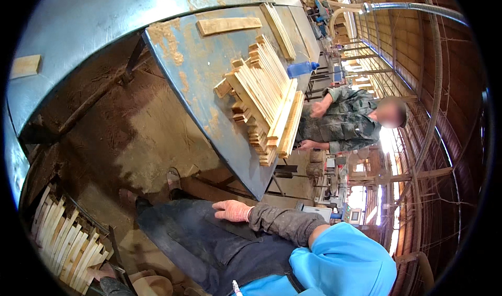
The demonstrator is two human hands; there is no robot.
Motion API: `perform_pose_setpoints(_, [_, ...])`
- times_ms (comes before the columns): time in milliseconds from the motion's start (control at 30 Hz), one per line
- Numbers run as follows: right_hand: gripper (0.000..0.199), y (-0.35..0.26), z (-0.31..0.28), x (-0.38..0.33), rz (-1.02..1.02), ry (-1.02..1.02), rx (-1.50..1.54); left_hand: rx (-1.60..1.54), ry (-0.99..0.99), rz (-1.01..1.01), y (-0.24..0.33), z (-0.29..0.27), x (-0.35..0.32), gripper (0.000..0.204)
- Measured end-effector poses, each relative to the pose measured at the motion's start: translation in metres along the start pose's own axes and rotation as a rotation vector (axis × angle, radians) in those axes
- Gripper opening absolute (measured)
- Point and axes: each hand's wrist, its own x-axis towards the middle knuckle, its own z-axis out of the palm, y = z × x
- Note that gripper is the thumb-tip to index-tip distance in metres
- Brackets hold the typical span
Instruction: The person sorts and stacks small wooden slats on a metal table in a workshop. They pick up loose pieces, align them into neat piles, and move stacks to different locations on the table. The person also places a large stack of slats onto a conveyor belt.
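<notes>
At the lower left, my left hand (103,272), dark-sleeved and partly in shadow, has its fingers curled against the ends of a row of pale wooden slats (65,241). Those slats stand packed side by side in a low holder. My right hand (234,211) wears a pinkish work glove with bare fingertips; it rests over my dark trousers, fingers loosely stretched and holding nothing. Beyond it, a large stack of wooden slats (264,92) lies on a blue-grey metal table (201,82). A single short board (229,26) lies apart on that table.
A co-worker in camouflage (348,118) stands at the table's far side. A blue bottle (302,69) is by the stack. Another metal surface (104,35) curves along the upper left, bearing a wood piece (25,66). Sawdust covers the floor (157,123); machines stand behind.
</notes>
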Motion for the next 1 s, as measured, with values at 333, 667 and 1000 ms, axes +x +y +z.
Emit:
perform_pose_setpoints(333, [0.065, -0.024, -0.016, -0.015, -0.199, 0.117, 0.108, -0.071, -0.363, -0.164, -0.02, -0.019, -0.082, 0.125])
perform_pose_setpoints(667, [0.051, -0.077, -0.054, -0.009, -0.635, 0.32, -0.02, 0.38, -0.856, 0.108, 0.0, 0.015, -0.252, 0.085])
perform_pose_setpoints(1000, [0.068, -0.128, -0.163, 0.029, -0.578, 0.269, 0.191, 0.429, -0.69, 0.086, -0.024, 0.081, -0.397, 0.08])
